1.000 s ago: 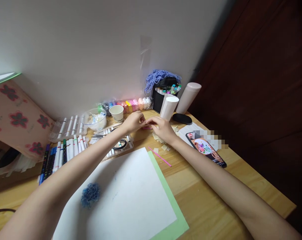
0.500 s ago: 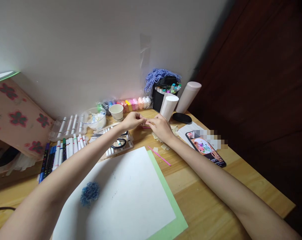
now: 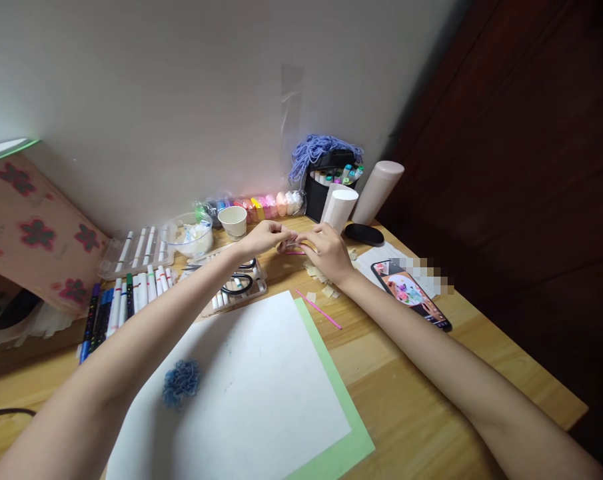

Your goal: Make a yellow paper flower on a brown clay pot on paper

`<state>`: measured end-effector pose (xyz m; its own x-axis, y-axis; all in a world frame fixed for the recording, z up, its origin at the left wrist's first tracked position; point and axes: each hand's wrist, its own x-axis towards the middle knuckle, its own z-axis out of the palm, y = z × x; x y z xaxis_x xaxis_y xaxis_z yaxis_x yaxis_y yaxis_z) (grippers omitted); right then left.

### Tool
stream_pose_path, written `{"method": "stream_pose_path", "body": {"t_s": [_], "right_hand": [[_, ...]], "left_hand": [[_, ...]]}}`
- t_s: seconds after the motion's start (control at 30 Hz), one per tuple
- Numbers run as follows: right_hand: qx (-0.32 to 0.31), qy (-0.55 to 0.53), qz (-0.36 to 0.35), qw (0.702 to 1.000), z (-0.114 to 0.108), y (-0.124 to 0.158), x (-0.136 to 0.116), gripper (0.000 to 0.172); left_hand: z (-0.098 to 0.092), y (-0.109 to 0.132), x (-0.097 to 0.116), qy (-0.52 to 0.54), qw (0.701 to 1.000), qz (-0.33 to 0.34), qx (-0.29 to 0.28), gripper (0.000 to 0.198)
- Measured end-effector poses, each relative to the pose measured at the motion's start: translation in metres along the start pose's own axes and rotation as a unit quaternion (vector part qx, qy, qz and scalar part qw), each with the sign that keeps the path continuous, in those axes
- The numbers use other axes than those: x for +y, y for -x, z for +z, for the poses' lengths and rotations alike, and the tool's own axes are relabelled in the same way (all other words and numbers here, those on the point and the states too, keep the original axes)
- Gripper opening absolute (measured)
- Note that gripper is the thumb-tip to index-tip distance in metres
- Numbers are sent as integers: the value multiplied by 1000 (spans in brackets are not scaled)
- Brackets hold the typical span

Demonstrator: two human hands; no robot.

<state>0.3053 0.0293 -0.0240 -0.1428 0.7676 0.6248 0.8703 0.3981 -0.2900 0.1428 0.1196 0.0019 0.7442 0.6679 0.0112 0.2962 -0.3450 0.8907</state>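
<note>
Left hand [image 3: 264, 239] and right hand [image 3: 327, 253] meet at the far desk [image 3: 421, 373], fingertips pinched together over a pink strip [image 3: 295, 252]. The strip lies left-right between them, and the grip itself is hidden.

No text legible. Phone [image 3: 414, 295] near right edge of desk [image 3: 411, 433]: picture on screen, lettering too small; patch [image 3: 424, 270] beside it blurred. Markers [image 3: 131, 293] toward left edge: colour bands only. Pink piece [image 3: 294, 251] pinched between left hand [image 3: 265, 237] and right hand [image 3: 327, 253]: no print discernible.
</note>
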Motion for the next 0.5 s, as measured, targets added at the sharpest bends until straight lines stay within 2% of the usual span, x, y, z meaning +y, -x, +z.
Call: {"method": "stream_pose_path", "body": {"t_s": [0.13, 0.27, 0.33, 0.4, 0.5], "right_hand": [[-6, -40, -4, 999, -4, 2, 0, 15], [23, -60, 32, 997, -5, -3, 2, 23], [5, -114, 49, 992, -6, -7, 3, 18], [-10, -151, 66, 986, -6, -10, 4, 4], [6, -176, 95, 980, -7, -15, 3, 5]], "left_hand": [[-3, -2, 6, -68, 997, 5, 32, 36], [-7, 0, 18, -107, 994, 34, -14, 36], [-9, 1, 22, -142, 988, 55, -13, 36], [-12, 1, 23, -184, 980, 81, 9, 35], [-16, 2, 20, -244, 960, 132, 35, 30]]}}
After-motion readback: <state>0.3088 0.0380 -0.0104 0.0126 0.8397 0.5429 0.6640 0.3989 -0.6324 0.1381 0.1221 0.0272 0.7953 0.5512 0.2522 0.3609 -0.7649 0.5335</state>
